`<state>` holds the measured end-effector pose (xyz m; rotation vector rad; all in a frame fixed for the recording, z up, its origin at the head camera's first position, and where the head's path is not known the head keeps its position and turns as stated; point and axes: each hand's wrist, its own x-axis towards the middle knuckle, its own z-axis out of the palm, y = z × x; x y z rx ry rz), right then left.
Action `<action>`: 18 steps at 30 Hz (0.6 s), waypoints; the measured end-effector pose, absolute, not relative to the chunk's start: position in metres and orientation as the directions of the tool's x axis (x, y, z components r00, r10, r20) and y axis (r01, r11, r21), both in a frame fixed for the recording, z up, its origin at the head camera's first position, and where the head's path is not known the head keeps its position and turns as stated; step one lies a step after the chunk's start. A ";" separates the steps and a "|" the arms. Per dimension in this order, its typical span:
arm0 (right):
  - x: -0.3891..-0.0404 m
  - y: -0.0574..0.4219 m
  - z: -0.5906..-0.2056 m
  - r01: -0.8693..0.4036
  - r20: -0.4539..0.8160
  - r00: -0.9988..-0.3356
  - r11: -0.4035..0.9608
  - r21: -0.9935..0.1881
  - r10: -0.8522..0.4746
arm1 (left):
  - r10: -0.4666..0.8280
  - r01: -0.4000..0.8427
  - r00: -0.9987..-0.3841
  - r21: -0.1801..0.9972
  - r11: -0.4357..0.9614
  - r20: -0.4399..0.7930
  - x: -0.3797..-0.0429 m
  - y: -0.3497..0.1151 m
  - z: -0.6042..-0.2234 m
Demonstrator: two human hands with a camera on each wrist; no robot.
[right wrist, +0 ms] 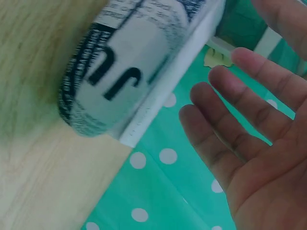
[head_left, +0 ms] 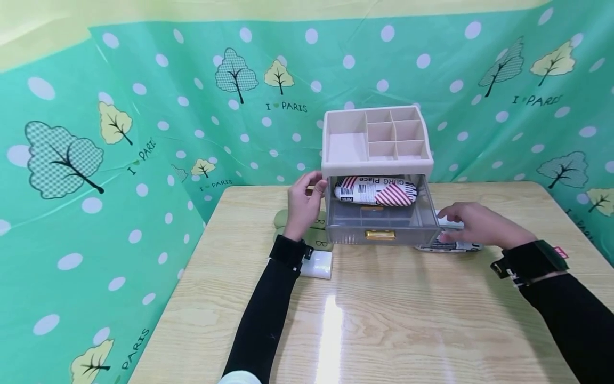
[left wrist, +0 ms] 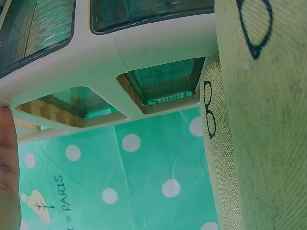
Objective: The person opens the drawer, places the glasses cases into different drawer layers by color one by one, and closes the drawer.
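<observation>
A white desktop organizer (head_left: pixel 376 165) stands on the table with its clear drawer (head_left: pixel 355 234) pulled out. Inside the drawer lies a newsprint-patterned glasses case (head_left: pixel 376 192) with red stripes. My left hand (head_left: pixel 305 202) rests at the organizer's left side, over two green glasses cases (head_left: pixel 320 232) and a white packet (head_left: pixel 318 265). One finger (left wrist: pixel 7 163) shows against the organizer wall in the left wrist view. To the right of the drawer, my right hand (head_left: pixel 472 226) hovers with fingers spread by a second newsprint glasses case (right wrist: pixel 120 72) and a flat white item (right wrist: pixel 165 93) beside it.
The organizer's top has several small compartments (head_left: pixel 382 132). A green dotted cloth (head_left: pixel 268 144) hangs behind and to the left of the wooden table (head_left: pixel 384 309). The drawer's gold handle (head_left: pixel 380 234) faces me.
</observation>
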<state>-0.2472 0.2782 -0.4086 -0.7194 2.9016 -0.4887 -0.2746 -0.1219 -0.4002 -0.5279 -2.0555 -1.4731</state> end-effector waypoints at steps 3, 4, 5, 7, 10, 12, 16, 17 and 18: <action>-0.249 0.278 -0.415 -0.440 -0.053 -0.873 0.829 -0.346 -0.485 | -0.010 0.594 -0.775 0.734 0.329 0.632 -0.267 -0.120 -0.394; -0.249 0.278 -0.417 -0.442 -0.057 -0.871 0.828 -0.346 -0.489 | -0.009 0.595 -0.775 0.734 0.328 0.632 -0.264 -0.119 -0.391; -0.250 0.278 -0.419 -0.444 -0.060 -0.868 0.825 -0.349 -0.493 | -0.009 0.594 -0.775 0.735 0.327 0.632 -0.261 -0.119 -0.389; -0.250 0.276 -0.423 -0.444 -0.067 -0.866 0.823 -0.353 -0.496 | -0.011 0.596 -0.774 0.734 0.326 0.633 -0.259 -0.119 -0.387; -0.250 0.275 -0.428 -0.442 -0.082 -0.864 0.826 -0.351 -0.497 | -0.009 0.597 -0.774 0.733 0.327 0.634 -0.263 -0.121 -0.391; -0.249 0.275 -0.429 -0.431 -0.099 -0.865 0.831 -0.352 -0.491 | -0.006 0.599 -0.773 0.733 0.324 0.634 -0.269 -0.122 -0.397; -0.248 0.275 -0.430 -0.410 -0.127 -0.868 0.836 -0.364 -0.481 | 0.007 0.613 -0.765 0.725 0.313 0.644 -0.277 -0.125 -0.404; -0.248 0.275 -0.429 -0.409 -0.132 -0.866 0.835 -0.368 -0.483 | 0.010 0.618 -0.761 0.721 0.312 0.648 -0.278 -0.125 -0.404; -0.248 0.275 -0.429 -0.409 -0.139 -0.863 0.834 -0.371 -0.485 | 0.012 0.623 -0.757 0.718 0.310 0.653 -0.278 -0.125 -0.404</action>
